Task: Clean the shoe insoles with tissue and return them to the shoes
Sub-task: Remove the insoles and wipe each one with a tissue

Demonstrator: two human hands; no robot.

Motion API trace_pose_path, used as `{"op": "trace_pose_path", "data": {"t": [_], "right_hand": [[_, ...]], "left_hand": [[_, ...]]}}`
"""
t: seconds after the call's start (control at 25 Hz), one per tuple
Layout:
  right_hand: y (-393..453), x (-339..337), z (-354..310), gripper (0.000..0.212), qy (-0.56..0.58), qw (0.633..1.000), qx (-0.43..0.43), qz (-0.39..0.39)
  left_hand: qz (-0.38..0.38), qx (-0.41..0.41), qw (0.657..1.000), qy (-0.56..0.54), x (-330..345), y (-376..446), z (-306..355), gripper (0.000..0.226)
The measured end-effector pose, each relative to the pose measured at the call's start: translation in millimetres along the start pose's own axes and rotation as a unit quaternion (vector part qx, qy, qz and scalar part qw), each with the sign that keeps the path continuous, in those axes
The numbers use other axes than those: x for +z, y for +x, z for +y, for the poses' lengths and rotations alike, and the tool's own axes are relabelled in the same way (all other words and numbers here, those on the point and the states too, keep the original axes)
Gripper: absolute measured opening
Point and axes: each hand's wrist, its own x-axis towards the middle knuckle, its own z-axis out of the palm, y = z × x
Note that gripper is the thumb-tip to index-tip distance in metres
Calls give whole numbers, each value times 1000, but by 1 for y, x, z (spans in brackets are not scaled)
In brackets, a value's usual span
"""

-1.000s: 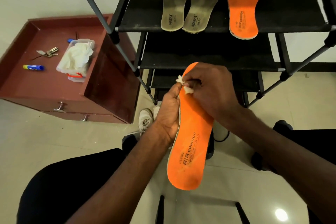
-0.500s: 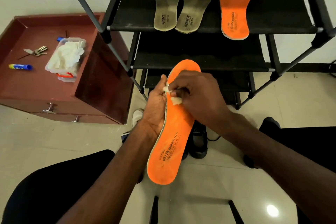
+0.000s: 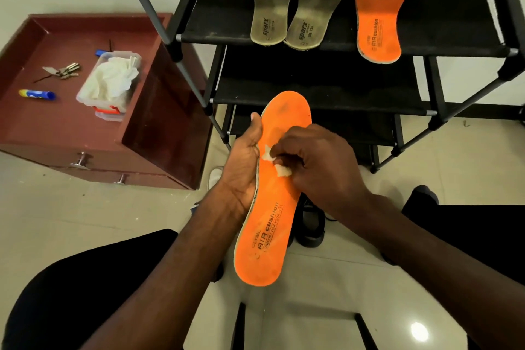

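Wiping mid-sole of orange insole (image 3: 270, 207) with tissue wad (image 3: 274, 162) pinched in right hand (image 3: 321, 167). Left hand (image 3: 241, 170) clamped on insole's left edge, thumb up along forefoot. Long axis running from toe near shoe rack (image 3: 312, 88) down to heel toward lap. Heel half below tissue, likely next to wipe. Second orange insole (image 3: 380, 6) and grey pair (image 3: 295, 0) lying at top shelf's front edge. Spare tissues in box (image 3: 110, 82) on cabinet (image 3: 42, 122), left.

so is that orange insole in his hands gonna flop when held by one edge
Probably only a little: the orange insole stays nearly straight with the left hand gripping one edge. Likely light and springy foam. The right hand presses tissue without visibly buckling it.
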Motion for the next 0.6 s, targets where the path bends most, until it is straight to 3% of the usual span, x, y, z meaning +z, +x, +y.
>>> {"op": "trace_pose_path", "data": {"t": [0.08, 0.16, 0.36, 0.48, 0.6], "right_hand": [[10, -4, 14, 25, -61, 996, 44, 57], [23, -1, 14, 23, -36, 993, 75, 89], [4, 1, 4, 17, 16, 999, -19, -31], [17, -5, 28, 22, -74, 996, 45, 29], [26, 0, 22, 22, -46, 996, 66, 47]], "left_hand": [[10, -3, 1000, 11, 2, -1, -2, 71], [2, 9, 1000, 5, 7, -1, 0, 70], [37, 8, 999, 1, 0, 3, 4, 71], [55, 5, 998, 16, -2, 4, -1, 70], [35, 18, 999, 12, 0, 5, 3, 69]]}}
